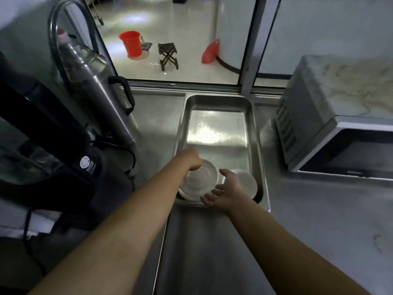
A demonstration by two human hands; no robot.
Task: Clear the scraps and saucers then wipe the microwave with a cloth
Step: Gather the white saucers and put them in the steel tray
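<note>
I am stacking white saucers (200, 179) at the six o'clock end of a steel tray (253, 128), so clearing is underway. My left hand (190, 159) is curling over the top saucer's rim; my right hand (225, 189) is hovering beside it, fingers spread. The microwave (340, 128), at three o'clock, is waiting for a cloth, which I cannot see.

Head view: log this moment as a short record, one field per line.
surface: steel counter
tray: steel tray, far half bare
saucers: white saucers stacked at the tray's near end; another saucer lies beside them on the right
left hand: left hand grips the far rim of the top saucer
right hand: right hand is open, fingers spread over the stack's near edge
microwave: microwave to the right, door shut, top stained
cloth: none in view
</note>
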